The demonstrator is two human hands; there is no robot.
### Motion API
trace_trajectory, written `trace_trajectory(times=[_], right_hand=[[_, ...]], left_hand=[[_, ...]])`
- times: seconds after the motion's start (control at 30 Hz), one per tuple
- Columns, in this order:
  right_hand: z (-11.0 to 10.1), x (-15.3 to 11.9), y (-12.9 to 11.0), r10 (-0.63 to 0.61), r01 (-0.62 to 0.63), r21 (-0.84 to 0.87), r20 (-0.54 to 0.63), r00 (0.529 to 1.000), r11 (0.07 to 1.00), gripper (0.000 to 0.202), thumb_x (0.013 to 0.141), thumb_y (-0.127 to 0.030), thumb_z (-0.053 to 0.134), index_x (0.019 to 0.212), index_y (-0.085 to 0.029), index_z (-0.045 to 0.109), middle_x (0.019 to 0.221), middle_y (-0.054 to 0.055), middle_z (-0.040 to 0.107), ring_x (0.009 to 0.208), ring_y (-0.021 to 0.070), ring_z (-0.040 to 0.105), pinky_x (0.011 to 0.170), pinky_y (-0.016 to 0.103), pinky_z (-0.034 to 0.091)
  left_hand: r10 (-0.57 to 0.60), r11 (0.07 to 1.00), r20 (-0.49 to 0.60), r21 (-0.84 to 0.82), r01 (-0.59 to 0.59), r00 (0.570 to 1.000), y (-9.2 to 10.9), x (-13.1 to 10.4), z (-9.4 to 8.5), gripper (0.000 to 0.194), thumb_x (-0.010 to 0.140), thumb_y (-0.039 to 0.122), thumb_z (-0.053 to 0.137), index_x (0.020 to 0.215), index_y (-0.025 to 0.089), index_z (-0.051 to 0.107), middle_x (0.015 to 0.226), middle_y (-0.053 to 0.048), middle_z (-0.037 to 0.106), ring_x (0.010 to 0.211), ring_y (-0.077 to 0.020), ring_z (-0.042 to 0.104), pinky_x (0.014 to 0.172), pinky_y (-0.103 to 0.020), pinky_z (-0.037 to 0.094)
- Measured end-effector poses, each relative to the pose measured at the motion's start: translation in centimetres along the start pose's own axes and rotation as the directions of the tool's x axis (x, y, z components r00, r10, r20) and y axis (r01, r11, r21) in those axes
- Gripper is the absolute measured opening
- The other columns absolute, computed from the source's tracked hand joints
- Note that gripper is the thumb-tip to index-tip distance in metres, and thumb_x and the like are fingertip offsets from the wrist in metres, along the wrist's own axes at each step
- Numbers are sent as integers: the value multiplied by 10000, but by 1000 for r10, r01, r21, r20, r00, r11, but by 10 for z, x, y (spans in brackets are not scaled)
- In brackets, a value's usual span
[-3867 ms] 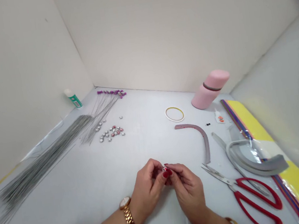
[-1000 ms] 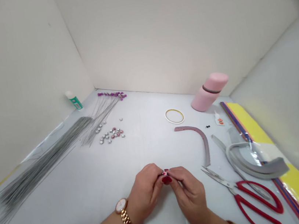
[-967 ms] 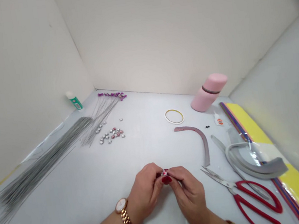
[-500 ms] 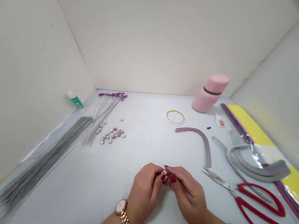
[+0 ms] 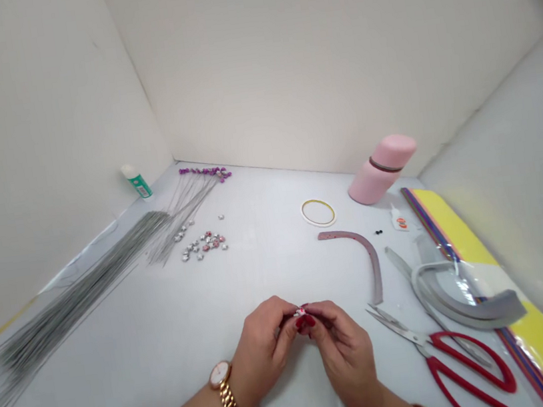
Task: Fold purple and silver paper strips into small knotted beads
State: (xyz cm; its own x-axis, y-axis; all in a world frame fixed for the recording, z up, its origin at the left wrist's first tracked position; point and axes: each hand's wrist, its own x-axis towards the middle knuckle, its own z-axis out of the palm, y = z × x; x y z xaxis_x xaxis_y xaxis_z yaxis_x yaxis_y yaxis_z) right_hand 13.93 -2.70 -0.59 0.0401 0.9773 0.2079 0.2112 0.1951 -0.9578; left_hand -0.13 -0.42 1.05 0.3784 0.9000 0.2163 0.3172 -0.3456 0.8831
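Left hand [image 5: 265, 339] and right hand [image 5: 344, 345] meeting near centre, fingertips pinching a tiny red-and-white piece [image 5: 299, 311], red-handled scissors [image 5: 425, 342] near right, small stars [image 5: 209, 240] farther left

a pink bottle [image 5: 372, 184] stands right, a green-and-white tube [image 5: 137, 182] left.

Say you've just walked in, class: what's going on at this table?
A person's left hand and right hand meet, pinching a small silver-and-red piece at the fingertips; its exact shape is mostly hidden. Farther off to the left, small stars lie loose near a bundle of grey wires. To the right, the scissors lie on the table, with a curved strip just beyond them and a pink bottle standing farther back.
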Motion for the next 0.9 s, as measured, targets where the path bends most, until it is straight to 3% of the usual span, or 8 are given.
trace_trajectory(times=[0.27,0.43,0.57,0.73,0.9], right_hand=[[-3,3,-4,-126,140,-159,93,988,977,159,853,-115,414,903,-213,529,771,14,550,699,134,536,643,253,438],[-3,4,-2,-142,161,-186,112,984,969,174,852,-108,397,899,-212,529,759,17,554,687,141,539,627,252,435],[-2,5,-5,-74,91,-171,104,992,981,149,857,-155,404,849,-205,544,739,23,552,679,156,536,638,272,426],[2,7,-9,127,-134,95,83,988,986,201,900,-272,349,862,-191,528,694,21,566,628,145,530,591,255,426],[4,9,-8,246,-293,282,190,951,914,215,883,-327,410,753,-178,495,583,-18,522,544,113,480,534,223,386]], left_hand=[[99,989,20,109,-100,995,-4,2,0,158,867,138,383,777,177,506,700,-15,544,643,-129,488,613,-227,404],[87,992,45,90,-91,995,-4,2,0,178,860,118,365,758,180,497,699,-15,540,640,-129,484,614,-225,404],[27,997,42,70,-30,999,-3,3,0,207,869,141,354,730,185,500,691,-10,541,636,-128,486,619,-227,404],[-51,998,-24,-30,50,998,0,4,0,164,883,194,363,825,183,516,735,-14,564,670,-128,527,645,-229,422],[-49,999,7,6,49,999,3,5,0,178,876,206,382,800,180,541,687,-3,542,622,-126,505,614,-231,417]])
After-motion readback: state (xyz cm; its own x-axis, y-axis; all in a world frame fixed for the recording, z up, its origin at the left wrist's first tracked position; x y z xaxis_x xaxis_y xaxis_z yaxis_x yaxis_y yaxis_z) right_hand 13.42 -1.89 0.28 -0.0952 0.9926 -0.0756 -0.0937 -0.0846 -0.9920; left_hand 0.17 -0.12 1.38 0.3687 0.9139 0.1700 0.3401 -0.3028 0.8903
